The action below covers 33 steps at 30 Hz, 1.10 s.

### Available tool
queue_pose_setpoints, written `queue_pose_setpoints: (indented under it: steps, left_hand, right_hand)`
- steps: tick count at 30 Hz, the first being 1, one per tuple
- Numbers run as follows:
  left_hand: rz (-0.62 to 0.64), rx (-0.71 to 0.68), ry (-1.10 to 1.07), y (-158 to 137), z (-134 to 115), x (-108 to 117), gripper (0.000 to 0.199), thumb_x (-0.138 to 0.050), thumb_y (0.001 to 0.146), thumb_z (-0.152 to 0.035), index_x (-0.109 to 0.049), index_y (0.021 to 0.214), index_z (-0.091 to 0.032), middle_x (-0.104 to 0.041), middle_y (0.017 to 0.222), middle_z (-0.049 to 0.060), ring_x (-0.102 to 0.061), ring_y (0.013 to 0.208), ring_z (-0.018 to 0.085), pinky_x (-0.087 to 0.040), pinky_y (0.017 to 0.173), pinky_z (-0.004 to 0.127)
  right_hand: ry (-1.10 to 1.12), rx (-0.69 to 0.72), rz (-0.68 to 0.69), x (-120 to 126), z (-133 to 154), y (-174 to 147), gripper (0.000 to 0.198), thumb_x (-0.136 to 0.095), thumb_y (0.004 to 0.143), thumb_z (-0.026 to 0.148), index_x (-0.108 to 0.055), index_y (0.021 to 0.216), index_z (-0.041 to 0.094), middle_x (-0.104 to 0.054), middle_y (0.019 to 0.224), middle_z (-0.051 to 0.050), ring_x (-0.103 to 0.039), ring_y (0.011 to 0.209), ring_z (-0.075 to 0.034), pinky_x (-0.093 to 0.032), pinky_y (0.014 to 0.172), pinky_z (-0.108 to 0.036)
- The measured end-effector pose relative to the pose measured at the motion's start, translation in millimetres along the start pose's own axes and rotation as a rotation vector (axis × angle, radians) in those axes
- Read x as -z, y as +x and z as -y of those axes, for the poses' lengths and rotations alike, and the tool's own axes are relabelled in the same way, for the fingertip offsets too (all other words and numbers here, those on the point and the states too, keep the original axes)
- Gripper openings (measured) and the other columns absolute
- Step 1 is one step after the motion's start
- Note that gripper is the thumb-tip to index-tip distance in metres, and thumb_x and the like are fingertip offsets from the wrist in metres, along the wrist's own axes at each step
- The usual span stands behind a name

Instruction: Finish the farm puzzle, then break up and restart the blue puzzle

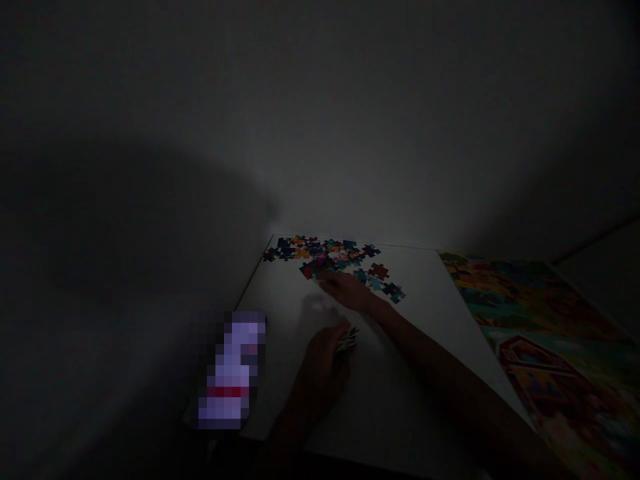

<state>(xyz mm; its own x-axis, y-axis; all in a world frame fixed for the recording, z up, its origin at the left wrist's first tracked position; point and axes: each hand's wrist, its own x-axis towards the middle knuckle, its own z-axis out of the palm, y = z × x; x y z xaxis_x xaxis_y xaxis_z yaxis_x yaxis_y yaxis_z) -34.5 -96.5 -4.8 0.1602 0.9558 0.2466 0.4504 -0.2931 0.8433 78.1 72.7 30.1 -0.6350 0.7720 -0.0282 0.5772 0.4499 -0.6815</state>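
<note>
Dim light falls on a white tabletop (420,280) where loose jigsaw puzzle pieces (301,254) lie in a spread near the far edge. My left hand (323,357) is closed around a small stack of puzzle pieces (347,340), held above the nearer part of the table. Reaching further out, my right hand (345,289) is at the near side of the spread, its fingertips closed by a dark red and blue puzzle piece (308,269). Whether the fingers grip that piece or only touch it is hard to make out in the dark.
A lit phone-like screen (233,373), blurred into blocks, sits at the table's left edge. Along the right side lies a colourful printed picture (545,347) with a red barn. A grey wall (350,133) rises behind the table's far edge.
</note>
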Motion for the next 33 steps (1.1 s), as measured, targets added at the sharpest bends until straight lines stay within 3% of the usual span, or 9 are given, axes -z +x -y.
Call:
queue_pose_setpoints:
  steps: [3, 5, 10, 12, 15, 22, 30, 33]
  left_hand:
    - [0.020, -0.003, 0.030, -1, -1, 0, 0.065, -0.051, 0.076, -0.004, -0.043, 0.137, -0.022, -0.056, 0.129, 0.010, -0.052, 0.119, 0.026, -0.043, 0.101, 0.045]
    - [0.043, 0.009, 0.053, -1, -4, 1, 0.059, -0.050, 0.073, -0.002, -0.049, 0.129, -0.022, -0.057, 0.124, 0.010, -0.053, 0.115, 0.025, -0.045, 0.098, 0.044]
    - [0.067, 0.039, 0.084, 1, -14, 3, 0.046, -0.051, 0.069, -0.001, -0.055, 0.110, -0.021, -0.058, 0.111, 0.008, -0.053, 0.106, 0.024, -0.045, 0.092, 0.041]
    - [0.054, 0.042, 0.093, 1, -15, 3, 0.044, -0.051, 0.068, -0.002, -0.055, 0.108, -0.021, -0.057, 0.109, 0.008, -0.052, 0.104, 0.024, -0.045, 0.091, 0.041]
    - [0.027, 0.039, 0.104, 1, -14, 2, 0.043, -0.050, 0.067, -0.002, -0.054, 0.106, -0.021, -0.057, 0.106, 0.007, -0.052, 0.100, 0.024, -0.044, 0.087, 0.039]
    - [0.018, 0.051, 0.129, 2, -13, 3, 0.034, -0.050, 0.067, -0.006, -0.052, 0.098, -0.021, -0.056, 0.097, 0.006, -0.052, 0.091, 0.023, -0.044, 0.080, 0.037]
    - [0.025, 0.040, 0.120, 3, -15, 5, 0.037, -0.051, 0.065, -0.006, -0.055, 0.099, -0.021, -0.059, 0.100, 0.006, -0.053, 0.095, 0.023, -0.045, 0.083, 0.037]
    - [0.021, 0.036, 0.119, 3, -14, 5, 0.039, -0.052, 0.068, -0.005, -0.057, 0.102, -0.022, -0.060, 0.103, 0.006, -0.054, 0.097, 0.023, -0.045, 0.085, 0.038]
  right_hand:
    - [-0.353, 0.028, -0.027, -16, 14, 14, 0.043, -0.044, 0.098, 0.035, -0.052, 0.139, 0.024, -0.065, 0.120, -0.014, -0.066, 0.099, -0.029, -0.050, 0.079, -0.037]
    - [-0.451, 0.051, -0.034, -22, 15, 11, 0.045, -0.041, 0.100, 0.038, -0.049, 0.142, 0.025, -0.063, 0.122, -0.016, -0.065, 0.098, -0.029, -0.050, 0.078, -0.038]
    - [-0.380, 0.286, -0.166, -27, -6, -24, 0.028, -0.050, 0.098, 0.038, -0.067, 0.113, 0.023, -0.062, 0.119, -0.012, -0.058, 0.108, -0.025, -0.044, 0.094, -0.040]
    - [-0.315, 0.309, -0.220, -30, -13, -35, 0.022, -0.055, 0.095, 0.037, -0.067, 0.105, 0.021, -0.062, 0.119, -0.011, -0.056, 0.112, -0.025, -0.039, 0.100, -0.044]
    - [-0.271, 0.226, -0.261, -37, -12, -40, 0.023, -0.061, 0.092, 0.036, -0.065, 0.106, 0.018, -0.063, 0.118, -0.011, -0.055, 0.112, -0.026, -0.039, 0.100, -0.045]
    - [-0.321, 0.079, -0.241, -34, -1, -29, 0.055, -0.067, 0.087, 0.041, -0.054, 0.133, 0.013, -0.059, 0.124, -0.018, -0.052, 0.117, -0.030, -0.040, 0.100, -0.047]
    - [-0.336, 0.046, -0.187, -19, -4, -36, 0.054, -0.066, 0.087, 0.041, -0.053, 0.132, 0.016, -0.050, 0.140, -0.017, -0.047, 0.123, -0.034, -0.035, 0.103, -0.052]
    - [-0.313, 0.071, -0.161, -17, -7, -35, 0.043, -0.067, 0.085, 0.037, -0.058, 0.122, 0.017, -0.054, 0.134, -0.016, -0.048, 0.121, -0.033, -0.035, 0.102, -0.051]
